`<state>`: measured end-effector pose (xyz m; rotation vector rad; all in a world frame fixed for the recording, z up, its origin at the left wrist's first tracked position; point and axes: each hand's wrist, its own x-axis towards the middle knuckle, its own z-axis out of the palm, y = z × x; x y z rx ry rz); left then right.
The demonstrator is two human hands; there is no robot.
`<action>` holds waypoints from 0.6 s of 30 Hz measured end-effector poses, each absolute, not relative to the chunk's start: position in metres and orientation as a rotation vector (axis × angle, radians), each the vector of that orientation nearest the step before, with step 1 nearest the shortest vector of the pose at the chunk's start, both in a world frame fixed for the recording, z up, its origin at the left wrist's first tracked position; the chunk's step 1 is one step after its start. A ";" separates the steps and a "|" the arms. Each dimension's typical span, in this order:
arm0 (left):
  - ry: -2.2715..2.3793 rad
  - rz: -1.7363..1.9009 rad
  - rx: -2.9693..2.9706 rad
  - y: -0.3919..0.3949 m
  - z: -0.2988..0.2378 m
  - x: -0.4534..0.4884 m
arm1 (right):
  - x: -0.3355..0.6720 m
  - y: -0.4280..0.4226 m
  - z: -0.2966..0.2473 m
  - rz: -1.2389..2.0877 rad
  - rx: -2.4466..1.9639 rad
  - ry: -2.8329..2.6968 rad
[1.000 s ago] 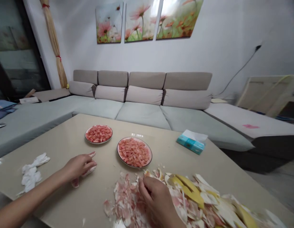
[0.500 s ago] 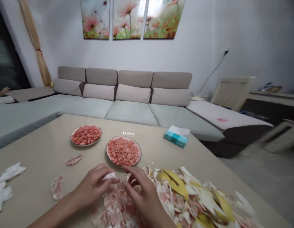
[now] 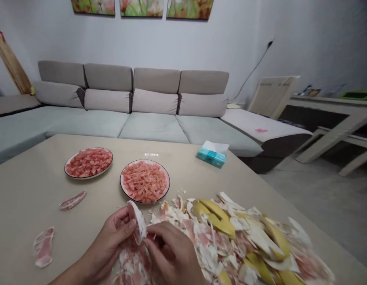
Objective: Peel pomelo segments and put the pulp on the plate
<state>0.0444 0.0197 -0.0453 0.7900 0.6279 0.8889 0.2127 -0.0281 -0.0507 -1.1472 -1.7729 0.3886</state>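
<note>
Where left hand meets right hand, pomelo segment pinched between

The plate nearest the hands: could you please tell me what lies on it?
The plate holds a heap of peeled pink fruit pieces. Only its dark rim shows; the fruit covers its whole inner surface, so anything beneath is hidden.

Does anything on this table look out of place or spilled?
Two pink pomelo segments lie loose on the left side of the beige table, off both white plates. A sprawling heap of yellow and white peel covers the near right side.
</note>
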 end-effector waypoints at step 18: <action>0.792 0.914 0.963 0.017 -0.053 0.049 | 0.209 -0.033 -0.051 -0.412 -1.150 -2.037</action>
